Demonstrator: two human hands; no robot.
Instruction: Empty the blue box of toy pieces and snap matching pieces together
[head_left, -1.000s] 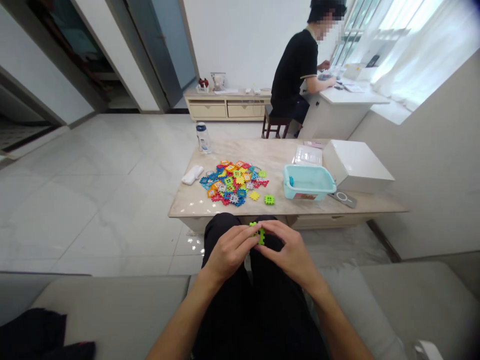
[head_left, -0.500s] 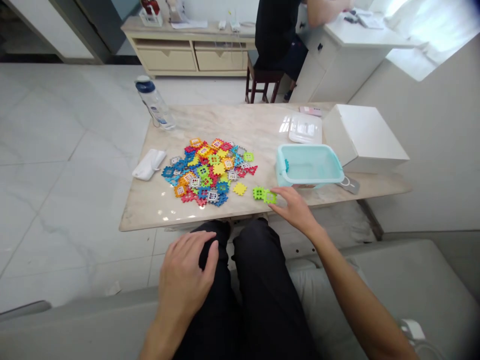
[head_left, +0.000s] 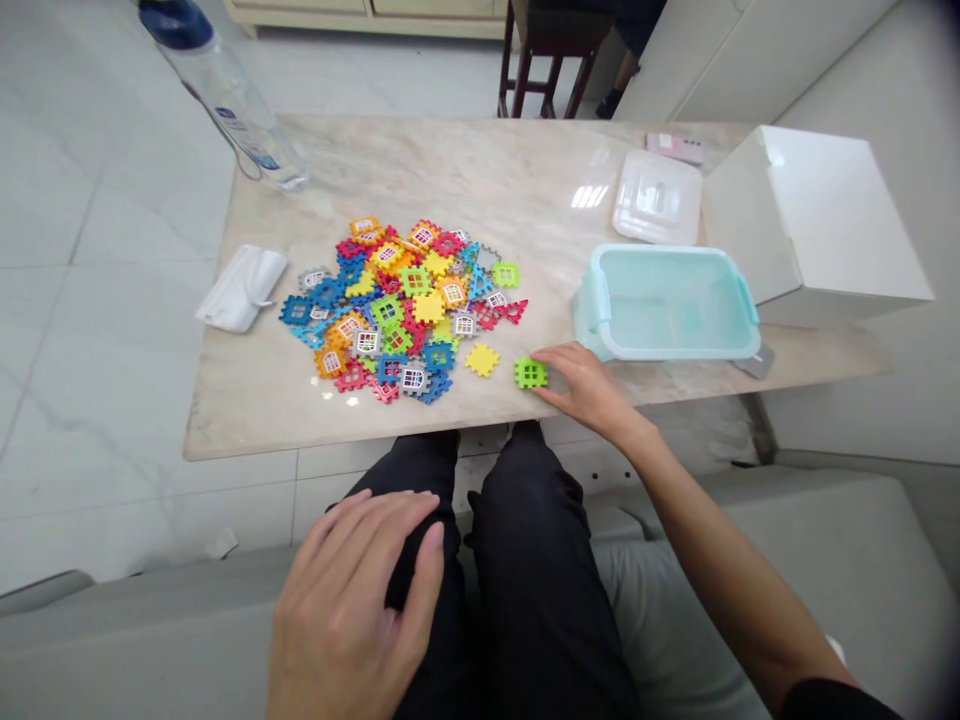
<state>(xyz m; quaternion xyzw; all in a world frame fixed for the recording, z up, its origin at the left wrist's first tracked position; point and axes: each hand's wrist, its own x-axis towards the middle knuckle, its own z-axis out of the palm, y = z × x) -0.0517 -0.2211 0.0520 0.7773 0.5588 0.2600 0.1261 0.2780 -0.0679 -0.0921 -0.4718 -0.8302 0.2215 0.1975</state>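
At the front edge of the table, my right hand (head_left: pixel 589 392) has its thumb and forefinger closed about the right side of a green square interlocking window tile (head_left: pixel 529 373). Whether a second tile lies stacked with it I cannot tell. Left of it, a yellow tile (head_left: pixel 482 360) lies flat and apart. Beyond that spreads a heap of interlocking plastic tiles (head_left: pixel 428 307) in blue, red, orange, yellow, green and grey. My left hand (head_left: pixel 356 600) is over my left thigh, palm down, fingers stretched out, holding nothing.
A pale turquoise bin (head_left: pixel 679 353) stands right of my right hand. Behind it are a clear lid (head_left: pixel 660 197) and a white box (head_left: pixel 840 210). On the left are a white tissue pack (head_left: pixel 241 288) and a water bottle (head_left: pixel 232 110). A stool (head_left: pixel 559 30) stands beyond the table.
The view has tipped down and closer to the table. Two green tiles lay side by side; now only one shows at my right fingertips. My left hand still hovers at my thigh.
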